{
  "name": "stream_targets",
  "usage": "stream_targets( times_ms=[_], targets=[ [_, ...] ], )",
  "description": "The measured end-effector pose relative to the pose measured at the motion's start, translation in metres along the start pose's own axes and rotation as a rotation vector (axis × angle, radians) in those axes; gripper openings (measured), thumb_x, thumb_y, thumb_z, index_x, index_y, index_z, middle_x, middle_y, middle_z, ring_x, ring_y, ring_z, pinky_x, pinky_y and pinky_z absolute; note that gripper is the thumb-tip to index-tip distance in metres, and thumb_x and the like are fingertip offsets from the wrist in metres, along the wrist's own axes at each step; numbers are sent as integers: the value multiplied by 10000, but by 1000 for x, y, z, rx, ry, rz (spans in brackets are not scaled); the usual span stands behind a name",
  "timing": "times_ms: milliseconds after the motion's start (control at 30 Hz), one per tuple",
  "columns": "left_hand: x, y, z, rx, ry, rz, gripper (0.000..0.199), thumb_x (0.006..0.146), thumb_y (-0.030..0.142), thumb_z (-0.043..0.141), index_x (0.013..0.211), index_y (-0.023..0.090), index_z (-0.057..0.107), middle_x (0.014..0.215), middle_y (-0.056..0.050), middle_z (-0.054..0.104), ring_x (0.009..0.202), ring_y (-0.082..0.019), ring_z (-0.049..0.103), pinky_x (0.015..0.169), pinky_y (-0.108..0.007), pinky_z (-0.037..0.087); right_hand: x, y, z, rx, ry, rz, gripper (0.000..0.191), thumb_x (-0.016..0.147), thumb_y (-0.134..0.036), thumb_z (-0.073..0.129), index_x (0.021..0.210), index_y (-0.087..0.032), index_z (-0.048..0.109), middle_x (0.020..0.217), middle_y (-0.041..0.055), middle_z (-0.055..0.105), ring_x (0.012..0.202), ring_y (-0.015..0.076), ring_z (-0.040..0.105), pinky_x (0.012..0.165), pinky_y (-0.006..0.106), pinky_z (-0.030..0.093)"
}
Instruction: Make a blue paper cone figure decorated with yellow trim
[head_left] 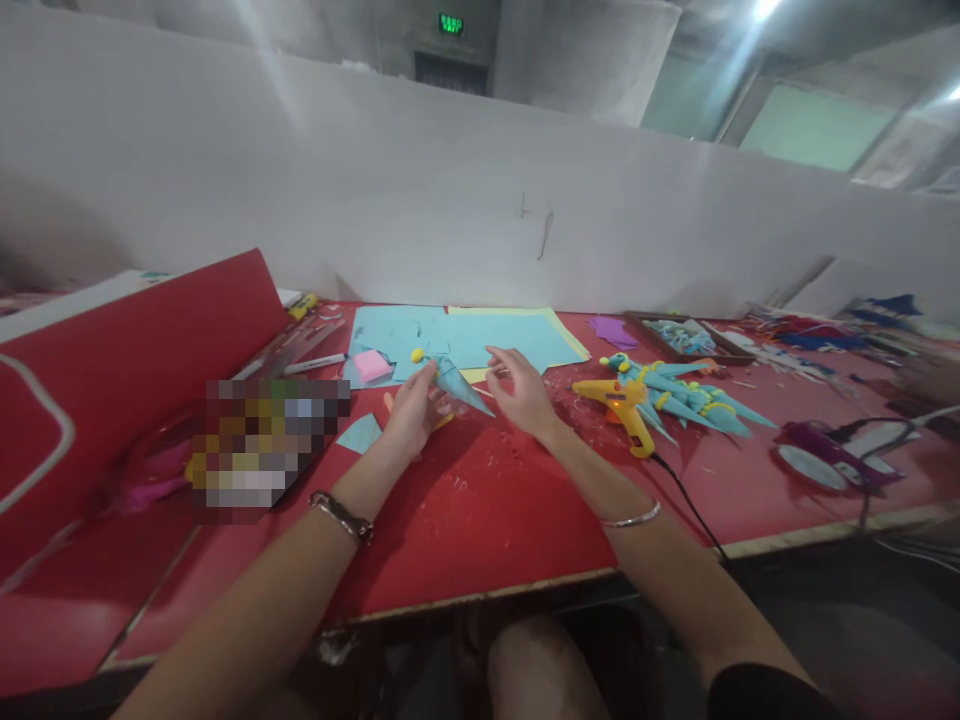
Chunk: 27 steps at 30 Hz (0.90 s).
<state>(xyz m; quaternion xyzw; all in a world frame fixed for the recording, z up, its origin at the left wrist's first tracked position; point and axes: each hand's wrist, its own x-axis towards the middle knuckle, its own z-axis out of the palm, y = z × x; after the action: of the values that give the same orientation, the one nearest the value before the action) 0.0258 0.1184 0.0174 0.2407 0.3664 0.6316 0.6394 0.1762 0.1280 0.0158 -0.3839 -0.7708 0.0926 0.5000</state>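
Pinched in my left hand (pixel 414 405) is a light-blue paper cone (pixel 461 385), its tip pointing right and down, with a small yellow ball at its other end. Just right of the cone's tip hovers my right hand (pixel 523 393), fingers apart and partly curled, with nothing visible in them. A yellow hot glue gun (pixel 619 405) with a small glowing light lies to the right of that hand. Behind it is a pile of finished-looking blue paper cone figures (pixel 694 395) with yellow trim.
Light-blue paper sheets (pixel 510 335) lie at the back, a pink pad of paper (pixel 372 366) at their left. A tray (pixel 686 338) of paper bits stands at back right. Red board (pixel 142 370) leans at left. The glue gun's cord (pixel 690 500) crosses the table's front edge.
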Motion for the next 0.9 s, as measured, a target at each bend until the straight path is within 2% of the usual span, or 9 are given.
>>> stream_targets(
  times_ms=[133,267,367,500,633,733,900],
  targets=[
    [-3,1,1,4,7,10,287,598,358,680,721,192,481,569,53,536,460,-79,514,451,-202,436,0,1,-1,1,14,12,309,784,-212,433,1082,-155,491,887,70,525,751,141,550,724,304,485],
    [-6,3,4,14,11,-15,238,640,344,649,729,192,489,586,47,557,493,-91,544,505,-231,467,0,0,-2,-1,11,40,276,793,-238,438,1050,-181,522,876,59,561,753,144,565,729,311,479],
    [-11,5,8,29,-6,-39,183,698,341,595,721,183,505,593,34,574,497,-95,555,514,-235,471,0,0,-3,14,8,61,234,807,-261,429,988,-194,561,888,61,595,758,148,577,724,308,475],
    [-24,15,13,55,-1,-116,246,754,394,519,673,161,516,528,11,557,465,-102,544,512,-240,480,-2,2,-4,13,-8,90,189,802,-262,443,865,-182,601,844,55,634,757,153,582,717,299,462],
    [-42,26,17,-44,-24,-190,290,817,383,438,652,158,518,522,2,553,489,-104,555,618,-300,519,-2,6,-3,15,-15,89,180,796,-256,436,805,-187,602,794,40,636,735,152,578,697,294,455],
    [-50,25,18,-128,-28,-248,308,848,363,390,646,168,514,520,2,541,507,-108,562,670,-345,525,-3,6,-2,-7,-25,75,185,794,-242,423,787,-192,601,791,38,634,744,156,574,694,297,449],
    [-47,15,14,-99,68,-253,248,823,343,462,644,174,500,489,22,506,436,-74,502,559,-245,504,-4,1,-2,-31,-46,52,183,788,-210,419,772,-185,599,792,41,637,746,155,572,694,293,441]
  ],
)
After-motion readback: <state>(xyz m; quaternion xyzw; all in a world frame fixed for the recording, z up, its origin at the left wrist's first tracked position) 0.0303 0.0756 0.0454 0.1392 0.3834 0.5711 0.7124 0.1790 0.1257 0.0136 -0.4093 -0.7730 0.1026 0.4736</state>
